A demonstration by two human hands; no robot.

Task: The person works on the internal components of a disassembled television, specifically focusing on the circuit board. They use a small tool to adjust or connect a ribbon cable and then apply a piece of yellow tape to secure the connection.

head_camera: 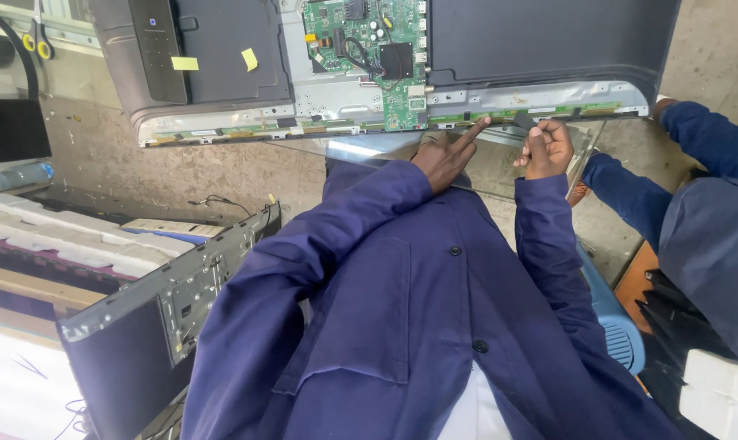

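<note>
A flat television (pixel 548 41) lies with its back cover off, showing a green circuit board (pixel 377 57) and a narrow green strip board (pixel 320 126) along its near edge. My left hand (pixel 446 156) points with the index finger stretched out; its tip touches the strip board and the other fingers are curled in. My right hand (pixel 546 148) is balled up just right of it, fingers closed beside a small dark piece at the strip. I cannot tell whether it grips that piece. Both my sleeves and jacket (pixel 401 310) are dark blue.
Another person in blue clothing (pixel 703 220) sits at the right, a sleeve near the television's corner. A second opened screen chassis (pixel 165 301) leans at the lower left. White foam pieces (pixel 68 236) lie at the left. A blue plastic stool (pixel 621 334) is under me. Yellow notes (pixel 184 63) stick to the back cover.
</note>
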